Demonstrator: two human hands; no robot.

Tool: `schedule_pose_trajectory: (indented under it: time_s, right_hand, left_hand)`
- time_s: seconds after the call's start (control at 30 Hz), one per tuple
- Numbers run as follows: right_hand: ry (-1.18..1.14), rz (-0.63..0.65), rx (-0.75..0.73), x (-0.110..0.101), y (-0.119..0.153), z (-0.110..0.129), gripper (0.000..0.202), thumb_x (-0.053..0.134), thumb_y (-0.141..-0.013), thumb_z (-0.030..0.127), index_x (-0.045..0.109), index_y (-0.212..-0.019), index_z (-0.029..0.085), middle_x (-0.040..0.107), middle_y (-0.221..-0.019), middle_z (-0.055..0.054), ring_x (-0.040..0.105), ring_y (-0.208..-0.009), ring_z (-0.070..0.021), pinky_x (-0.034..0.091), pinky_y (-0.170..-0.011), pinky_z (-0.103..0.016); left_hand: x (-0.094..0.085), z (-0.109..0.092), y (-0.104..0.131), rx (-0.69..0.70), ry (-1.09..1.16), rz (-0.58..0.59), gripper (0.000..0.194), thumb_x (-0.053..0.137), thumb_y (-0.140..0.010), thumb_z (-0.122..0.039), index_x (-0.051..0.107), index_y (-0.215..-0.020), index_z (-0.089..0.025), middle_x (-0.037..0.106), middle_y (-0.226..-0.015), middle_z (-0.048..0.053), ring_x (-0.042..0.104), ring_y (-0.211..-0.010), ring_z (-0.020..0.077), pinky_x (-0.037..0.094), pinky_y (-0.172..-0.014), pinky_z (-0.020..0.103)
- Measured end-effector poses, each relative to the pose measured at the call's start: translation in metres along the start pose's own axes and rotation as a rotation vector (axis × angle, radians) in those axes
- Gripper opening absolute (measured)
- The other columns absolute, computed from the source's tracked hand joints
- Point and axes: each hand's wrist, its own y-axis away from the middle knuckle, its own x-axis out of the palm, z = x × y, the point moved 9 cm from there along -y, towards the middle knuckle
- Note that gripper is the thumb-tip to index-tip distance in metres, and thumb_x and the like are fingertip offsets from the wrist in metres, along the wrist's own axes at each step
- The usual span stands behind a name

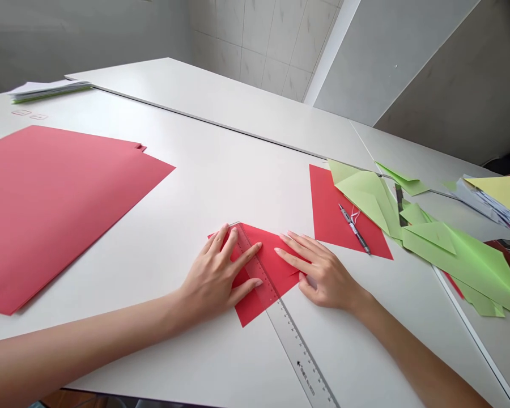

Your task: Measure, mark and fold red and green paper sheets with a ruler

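Note:
A small red paper piece (249, 309) lies on the white table, with a clear ruler (295, 345) slanting across it toward the front edge. Spread over the ruler's upper end and the paper's left part is my left hand (216, 275), its fingers apart and pressing down. My right hand (323, 272) rests at the paper's right corner, fingers extended flat and the tips touching the red surface. Neither hand is wrapped round anything.
Large red sheets (63, 198) are stacked at the left. A pen (354, 228) lies on another red sheet (327, 212) at the right, beside folded green papers (471, 255). White papers (49, 89) sit far left; a yellow sheet (499, 192) is far right.

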Motion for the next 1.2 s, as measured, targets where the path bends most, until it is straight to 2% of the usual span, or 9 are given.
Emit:
schedule_pose_trajectory:
  time_s: [0.27, 0.57, 0.9, 1.2]
  right_hand:
    - [0.149, -0.036, -0.012, 0.002, 0.002, -0.002, 0.059, 0.039, -0.090, -0.004, 0.051, -0.144, 0.015, 0.048, -0.152, -0.013, 0.039, -0.144, -0.0287, 0.044, -0.111, -0.051]
    - [0.106, -0.017, -0.003, 0.007, -0.004, 0.006, 0.051, 0.039, -0.097, -0.001, 0.054, -0.142, 0.017, 0.048, -0.152, -0.011, 0.036, -0.146, -0.0302, 0.046, -0.110, -0.051]
    - [0.031, 0.008, 0.031, 0.009, -0.002, 0.000, 0.047, 0.037, -0.101, 0.008, 0.051, -0.145, 0.020, 0.044, -0.155, -0.008, 0.032, -0.148, -0.0271, 0.043, -0.114, -0.050]
    - [0.015, 0.004, 0.035, 0.010, -0.002, -0.003, 0.046, 0.038, -0.102, 0.010, 0.051, -0.144, 0.022, 0.045, -0.155, -0.006, 0.031, -0.149, -0.0255, 0.043, -0.114, -0.050]
  left_hand:
    - [0.001, 0.001, 0.001, -0.019, 0.022, 0.011, 0.060, 0.045, -0.095, -0.059, 0.053, -0.141, -0.022, 0.047, -0.138, 0.027, 0.049, -0.129, 0.0480, 0.053, -0.094, 0.060]
    - [0.006, 0.005, 0.003, -0.045, 0.047, 0.027, 0.067, 0.044, -0.094, -0.061, 0.047, -0.145, -0.017, 0.050, -0.138, 0.026, 0.047, -0.132, 0.0462, 0.051, -0.096, 0.058]
    - [0.003, 0.006, 0.003, -0.055, 0.046, -0.015, 0.083, 0.037, -0.095, -0.066, 0.045, -0.138, 0.004, 0.055, -0.136, 0.026, 0.047, -0.132, 0.0439, 0.052, -0.099, 0.054]
    - [0.006, 0.008, 0.005, -0.070, 0.070, 0.001, 0.083, 0.041, -0.094, -0.067, 0.040, -0.143, 0.000, 0.052, -0.139, 0.026, 0.042, -0.137, 0.0420, 0.050, -0.103, 0.053]
